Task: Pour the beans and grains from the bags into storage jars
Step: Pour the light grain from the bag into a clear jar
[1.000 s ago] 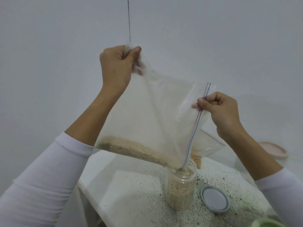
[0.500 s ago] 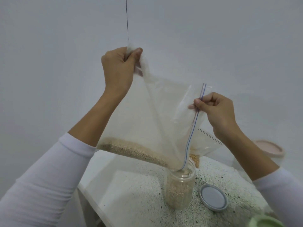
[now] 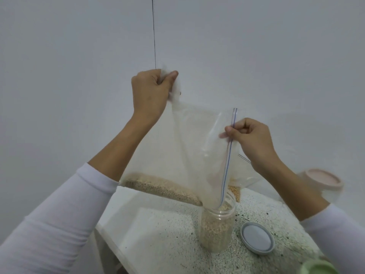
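While the left hand (image 3: 150, 89) clutches a bunched corner of the clear plastic zip bag (image 3: 189, 155) up high, the right hand (image 3: 250, 137) pinches its blue-striped zipper edge, and the bag's lowest corner dips into the open clear plastic jar (image 3: 217, 228) of pale grains on the speckled desk (image 3: 167, 234), a round grey lid (image 3: 256, 238) beside it.

Open speckled counter (image 3: 158, 234) left of the jar (image 3: 217, 228) — room to reach in; right side crowded — grey lid (image 3: 257, 241), pink-lidded container (image 3: 324, 179), green lid (image 3: 318, 268).
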Demonstrator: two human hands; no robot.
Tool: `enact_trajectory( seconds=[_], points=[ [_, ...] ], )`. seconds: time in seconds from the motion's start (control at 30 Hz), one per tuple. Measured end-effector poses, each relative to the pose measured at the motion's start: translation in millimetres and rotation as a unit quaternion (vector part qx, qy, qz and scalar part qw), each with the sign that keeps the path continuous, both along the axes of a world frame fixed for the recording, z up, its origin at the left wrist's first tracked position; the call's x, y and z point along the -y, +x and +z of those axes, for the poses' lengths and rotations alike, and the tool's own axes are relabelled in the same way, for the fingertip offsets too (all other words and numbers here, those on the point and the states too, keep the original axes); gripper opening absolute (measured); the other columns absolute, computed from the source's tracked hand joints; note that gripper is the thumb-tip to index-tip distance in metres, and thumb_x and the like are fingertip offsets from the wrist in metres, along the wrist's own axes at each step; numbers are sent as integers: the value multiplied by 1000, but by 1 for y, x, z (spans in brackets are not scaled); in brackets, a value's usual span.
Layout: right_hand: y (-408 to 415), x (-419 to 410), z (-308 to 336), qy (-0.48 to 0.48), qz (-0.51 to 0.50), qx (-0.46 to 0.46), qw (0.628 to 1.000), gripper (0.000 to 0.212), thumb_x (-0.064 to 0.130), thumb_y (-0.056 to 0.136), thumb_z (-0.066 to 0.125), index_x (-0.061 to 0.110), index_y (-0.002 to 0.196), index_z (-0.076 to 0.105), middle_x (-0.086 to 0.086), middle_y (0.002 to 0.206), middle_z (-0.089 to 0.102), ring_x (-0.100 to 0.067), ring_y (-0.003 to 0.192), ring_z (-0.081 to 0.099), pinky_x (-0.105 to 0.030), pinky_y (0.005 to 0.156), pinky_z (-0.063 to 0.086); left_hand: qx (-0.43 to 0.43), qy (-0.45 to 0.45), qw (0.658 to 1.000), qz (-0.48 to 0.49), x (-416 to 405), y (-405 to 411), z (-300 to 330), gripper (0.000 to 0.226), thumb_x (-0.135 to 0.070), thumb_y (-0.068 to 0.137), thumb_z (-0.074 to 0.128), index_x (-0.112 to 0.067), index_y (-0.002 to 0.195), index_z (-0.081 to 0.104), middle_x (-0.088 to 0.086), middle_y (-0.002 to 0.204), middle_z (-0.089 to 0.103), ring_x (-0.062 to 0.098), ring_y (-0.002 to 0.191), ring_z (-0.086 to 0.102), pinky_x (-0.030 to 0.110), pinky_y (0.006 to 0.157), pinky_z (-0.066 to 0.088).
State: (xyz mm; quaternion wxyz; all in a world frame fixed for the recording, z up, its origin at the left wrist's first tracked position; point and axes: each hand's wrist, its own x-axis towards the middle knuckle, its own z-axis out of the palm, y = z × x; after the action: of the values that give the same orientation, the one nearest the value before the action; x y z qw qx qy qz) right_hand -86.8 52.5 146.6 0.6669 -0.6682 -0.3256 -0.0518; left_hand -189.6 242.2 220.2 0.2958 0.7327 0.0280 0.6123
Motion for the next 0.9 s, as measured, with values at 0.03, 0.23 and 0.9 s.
enact_trajectory(
  seconds=[0.03,0.23,0.9],
  points=[
    [-2,-2,1,-9,-3,5,1000,14,15,88,67,8,77,61,0,73,73,-14,73,65,-31,82,51,1,1,1000,0,2,1,-2,39,-22,90,62,-3,56,62,-4,57,65,16,55,65,22,55,48],
    [-22,-16,9,-136,-15,68,988,49,62,76,59,15,88,63,3,89,70,-8,80,63,-28,75,48,-9,-1,1000,17,14,6,-2,41,-25,91,61,3,62,64,0,59,67,13,52,63,32,59,52],
    [-22,-53,18,-78,12,98,992,36,20,89,62,-12,74,56,-10,64,48,-19,64,42,-31,63,32,-74,-109,979,-158,14,8,-17,39,-27,84,70,9,69,64,8,65,67,16,60,64,35,66,50]
  ],
)
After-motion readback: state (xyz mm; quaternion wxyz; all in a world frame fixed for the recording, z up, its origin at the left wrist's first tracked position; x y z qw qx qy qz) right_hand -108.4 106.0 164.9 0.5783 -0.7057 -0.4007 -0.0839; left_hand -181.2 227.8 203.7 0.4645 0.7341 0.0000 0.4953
